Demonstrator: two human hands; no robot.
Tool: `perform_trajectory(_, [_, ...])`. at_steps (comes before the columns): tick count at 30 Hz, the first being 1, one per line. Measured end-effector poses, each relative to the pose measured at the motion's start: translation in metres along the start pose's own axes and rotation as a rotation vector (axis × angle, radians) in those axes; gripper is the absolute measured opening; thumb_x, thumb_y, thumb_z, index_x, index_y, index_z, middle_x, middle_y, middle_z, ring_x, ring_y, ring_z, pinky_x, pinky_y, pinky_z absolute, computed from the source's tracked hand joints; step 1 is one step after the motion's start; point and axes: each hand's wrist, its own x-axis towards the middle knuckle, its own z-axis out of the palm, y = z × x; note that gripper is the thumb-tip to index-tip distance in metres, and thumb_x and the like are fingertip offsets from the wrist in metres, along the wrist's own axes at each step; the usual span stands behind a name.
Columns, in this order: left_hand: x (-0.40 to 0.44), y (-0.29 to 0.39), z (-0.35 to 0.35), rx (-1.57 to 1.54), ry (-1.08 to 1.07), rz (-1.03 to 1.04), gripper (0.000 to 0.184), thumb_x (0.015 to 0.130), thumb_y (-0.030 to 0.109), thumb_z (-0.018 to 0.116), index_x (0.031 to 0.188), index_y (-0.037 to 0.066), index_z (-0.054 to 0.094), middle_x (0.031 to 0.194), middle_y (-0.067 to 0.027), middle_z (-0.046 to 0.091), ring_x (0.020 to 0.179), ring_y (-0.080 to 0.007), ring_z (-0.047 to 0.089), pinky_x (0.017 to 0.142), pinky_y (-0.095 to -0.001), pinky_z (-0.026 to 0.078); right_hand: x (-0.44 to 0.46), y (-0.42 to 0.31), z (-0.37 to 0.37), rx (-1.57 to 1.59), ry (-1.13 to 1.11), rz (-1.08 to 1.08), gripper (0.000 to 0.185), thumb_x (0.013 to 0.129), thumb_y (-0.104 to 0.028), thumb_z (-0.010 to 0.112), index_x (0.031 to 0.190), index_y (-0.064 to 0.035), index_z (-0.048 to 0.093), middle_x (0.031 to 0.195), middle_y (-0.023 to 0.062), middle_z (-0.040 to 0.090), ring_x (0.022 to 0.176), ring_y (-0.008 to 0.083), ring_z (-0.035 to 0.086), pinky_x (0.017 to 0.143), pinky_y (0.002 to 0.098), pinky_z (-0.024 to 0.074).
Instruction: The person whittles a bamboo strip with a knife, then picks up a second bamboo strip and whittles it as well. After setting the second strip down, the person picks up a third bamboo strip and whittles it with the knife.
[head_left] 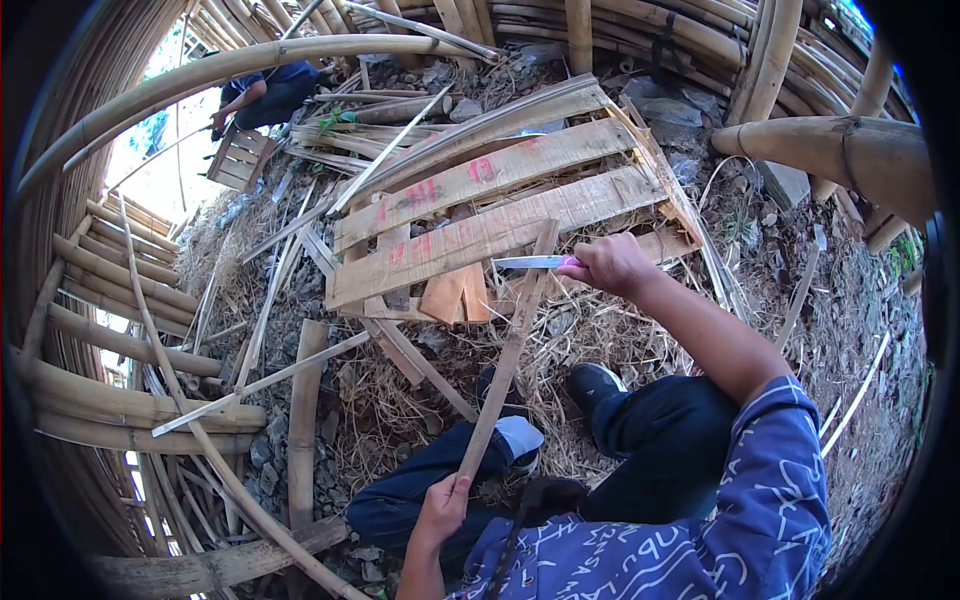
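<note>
My left hand [440, 508] is closed around the lower end of a narrow wooden strip [510, 360], which slants up and away from me. In my right hand [612, 264] is a knife [528, 262] with a pink handle, its blade pointing left. The blade crosses the strip near its far end; whether it bites into the wood I cannot tell. Just beyond lies a frame of wooden slats [470, 232] with red marks, and the strip's tip overlaps its near edge in view. Below that frame rests a short, reddish-brown wood piece [455, 295].
Shavings and dry straw [400, 400] cover the ground around my shoes [592, 385]. Bamboo poles [130, 400] are stacked on the left, and a thick bamboo pole [830, 150] juts in at the right. At the upper left another person [270, 90] sits beside a small wooden crate [240, 160].
</note>
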Motion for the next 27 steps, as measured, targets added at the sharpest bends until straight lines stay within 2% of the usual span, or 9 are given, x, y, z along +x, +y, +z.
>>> perform_trajectory(3, [-0.001,0.001,-0.003,-0.024,-0.021,-0.025,0.035,0.1,0.037,0.046,0.084,0.006,0.052,0.054,0.0053,0.042,0.041,-0.0026,0.038,0.037,-0.0195,0.03,0.0,0.003,0.002,-0.035,0.001,0.006,0.048,0.086,-0.055,0.057,0.064,-0.0122,0.056,0.051,0.0082,0.056,0.046,0.0295,0.057,0.042,0.0402,0.0434])
perform_trajectory(5, [-0.002,0.004,-0.004,-0.015,-0.026,-0.02,0.035,0.1,0.037,0.046,0.083,0.006,0.051,0.053,0.0051,0.042,0.041,-0.0028,0.038,0.037,-0.0197,0.029,0.001,0.005,0.002,-0.048,-0.039,0.027,0.05,0.087,-0.06,0.051,0.07,-0.0144,0.062,0.052,0.0091,0.058,0.049,0.031,0.06,0.045,0.0417,0.0464])
perform_trajectory(15, [-0.003,0.012,-0.012,-0.025,-0.049,-0.048,0.035,0.1,0.037,0.046,0.079,0.008,0.048,0.051,0.0046,0.041,0.04,-0.0029,0.037,0.036,-0.0194,0.029,0.0,0.011,-0.002,-0.067,0.015,0.045,0.052,0.085,-0.06,0.053,0.067,-0.0127,0.06,0.049,0.0096,0.056,0.045,0.0311,0.059,0.042,0.0404,0.0459])
perform_trajectory(17, [-0.003,0.013,-0.014,0.003,-0.03,-0.022,0.037,0.1,0.037,0.045,0.077,0.008,0.047,0.049,0.004,0.04,0.039,-0.0035,0.037,0.035,-0.0199,0.029,0.001,0.013,-0.005,-0.129,0.014,0.013,0.053,0.086,-0.061,0.051,0.066,-0.0127,0.059,0.048,0.0086,0.055,0.044,0.0292,0.059,0.042,0.0397,0.0461])
perform_trajectory(18, [-0.007,0.006,-0.02,0.002,-0.028,-0.025,0.037,0.1,0.037,0.045,0.077,0.008,0.047,0.049,0.004,0.04,0.039,-0.0035,0.037,0.035,-0.0199,0.029,0.003,0.014,-0.009,-0.075,-0.073,0.065,0.055,0.088,-0.062,0.049,0.066,-0.0124,0.06,0.049,0.0081,0.056,0.044,0.0271,0.06,0.042,0.0385,0.0465])
perform_trajectory(19, [-0.014,-0.009,-0.031,-0.019,-0.028,-0.039,0.039,0.1,0.039,0.044,0.076,0.008,0.047,0.048,0.0036,0.04,0.038,-0.0041,0.037,0.034,-0.0203,0.029,0.011,0.028,0.001,-0.443,-0.086,0.239,0.056,0.089,-0.062,0.046,0.069,-0.0122,0.06,0.051,0.0086,0.058,0.046,0.026,0.061,0.042,0.0376,0.0468])
perform_trajectory(21, [-0.025,-0.025,-0.055,-0.03,-0.03,-0.039,0.041,0.1,0.041,0.043,0.075,0.009,0.046,0.048,0.0032,0.039,0.037,-0.0047,0.037,0.034,-0.0208,0.029,-0.004,0.066,-0.027,-0.197,0.087,0.318,0.053,0.09,-0.059,0.047,0.072,-0.0114,0.06,0.055,0.01,0.061,0.049,0.0288,0.062,0.045,0.0395,0.0478])
perform_trajectory(23, [-0.057,-0.028,-0.074,-0.002,0.143,-0.135,0.041,0.099,0.041,0.047,0.076,0.007,0.051,0.052,0.0037,0.044,0.041,-0.0035,0.04,0.037,-0.021,0.03,-0.018,0.052,-0.019,-0.208,0.031,0.271,0.051,0.09,-0.057,0.049,0.072,-0.0111,0.06,0.057,0.0106,0.062,0.051,0.0302,0.062,0.046,0.0405,0.0481])
perform_trajectory(27, [-0.061,-0.013,-0.079,-0.019,0.116,-0.097,0.045,0.097,0.047,0.046,0.076,0.008,0.05,0.053,0.0035,0.044,0.041,-0.0043,0.039,0.037,-0.0208,0.031,-0.02,0.025,-0.029,-0.066,0.042,0.152,0.042,0.087,-0.047,0.06,0.068,-0.0097,0.061,0.06,0.0122,0.061,0.054,0.0332,0.061,0.05,0.0432,0.0486])
